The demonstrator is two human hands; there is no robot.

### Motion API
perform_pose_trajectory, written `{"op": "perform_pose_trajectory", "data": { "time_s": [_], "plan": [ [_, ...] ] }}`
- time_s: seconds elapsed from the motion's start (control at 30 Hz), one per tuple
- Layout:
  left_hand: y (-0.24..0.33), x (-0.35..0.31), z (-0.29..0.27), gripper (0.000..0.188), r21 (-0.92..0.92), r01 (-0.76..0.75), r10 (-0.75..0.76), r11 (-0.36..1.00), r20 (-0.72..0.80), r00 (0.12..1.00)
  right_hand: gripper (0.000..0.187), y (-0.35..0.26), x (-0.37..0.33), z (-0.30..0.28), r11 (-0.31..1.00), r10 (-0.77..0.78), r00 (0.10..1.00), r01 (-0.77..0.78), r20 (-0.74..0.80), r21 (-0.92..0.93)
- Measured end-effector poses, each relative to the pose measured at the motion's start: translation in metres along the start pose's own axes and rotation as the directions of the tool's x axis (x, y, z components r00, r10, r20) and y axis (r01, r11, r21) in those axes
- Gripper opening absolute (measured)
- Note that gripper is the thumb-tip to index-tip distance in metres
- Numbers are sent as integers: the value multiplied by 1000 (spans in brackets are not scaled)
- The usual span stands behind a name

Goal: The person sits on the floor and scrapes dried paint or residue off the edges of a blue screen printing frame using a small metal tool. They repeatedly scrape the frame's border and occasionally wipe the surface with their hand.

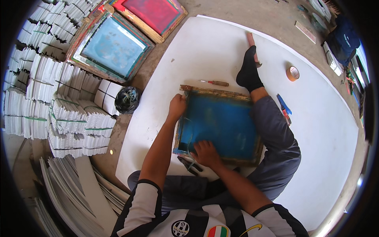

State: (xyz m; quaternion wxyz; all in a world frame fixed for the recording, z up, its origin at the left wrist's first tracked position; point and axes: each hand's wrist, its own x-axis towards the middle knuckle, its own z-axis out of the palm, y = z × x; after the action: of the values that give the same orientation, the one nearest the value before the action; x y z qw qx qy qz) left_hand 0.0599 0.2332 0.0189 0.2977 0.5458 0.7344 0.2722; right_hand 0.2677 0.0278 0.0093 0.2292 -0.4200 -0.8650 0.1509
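A wooden screen-printing frame (217, 158) with blue mesh lies on the white board in front of me, partly under my bent leg. My left hand (177, 107) is closed around its left bar, near the far corner. My right hand (207, 153) rests over the near bar at the left, its fingers laid on the mesh and a little apart. A thin pale strand (190, 136) hangs loose along the left bar, close to my right thumb. Black-handled pliers (190, 165) lie just below the frame's near left corner.
On the white board (316, 130) are a screwdriver (215, 83), a tape roll (292, 73), a red-and-blue cutter (284, 110) and a hammer (251, 41) by my foot. Two more frames (114, 45) lie at the far left. Bundled white sheets (43, 87) are stacked left, beside a black bag (127, 100).
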Motion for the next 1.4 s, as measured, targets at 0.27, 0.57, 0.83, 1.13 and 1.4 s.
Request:
{"op": "perform_pose_trajectory", "data": {
  "time_s": [0.27, 0.57, 0.83, 1.13, 1.4],
  "plan": [
    [-26, -60, -40, 34, -652, 313, -272, 690, 167, 948, 38, 4, 1, 5, 1000, 2, 1000, -2, -5, 9],
    [-31, -106, -37, 30, -675, 308, -339, 670, 90, 936, 37, 7, 0, 4, 999, 23, 999, -23, 23, -24],
    [-47, -168, -52, 45, 136, 45, -34, 990, -80, 996, 38, 8, -2, 4, 998, 29, 999, -27, 46, -52],
    [1, -145, -27, 45, 435, 122, -132, 892, -7, 991, 41, 5, 3, -4, 995, 16, 996, -8, 83, -101],
    [-16, -132, -3, 32, 613, -62, 54, 788, 31, 998, 40, 6, 0, -1, 998, 16, 998, -12, 61, -62]
  ]
}}
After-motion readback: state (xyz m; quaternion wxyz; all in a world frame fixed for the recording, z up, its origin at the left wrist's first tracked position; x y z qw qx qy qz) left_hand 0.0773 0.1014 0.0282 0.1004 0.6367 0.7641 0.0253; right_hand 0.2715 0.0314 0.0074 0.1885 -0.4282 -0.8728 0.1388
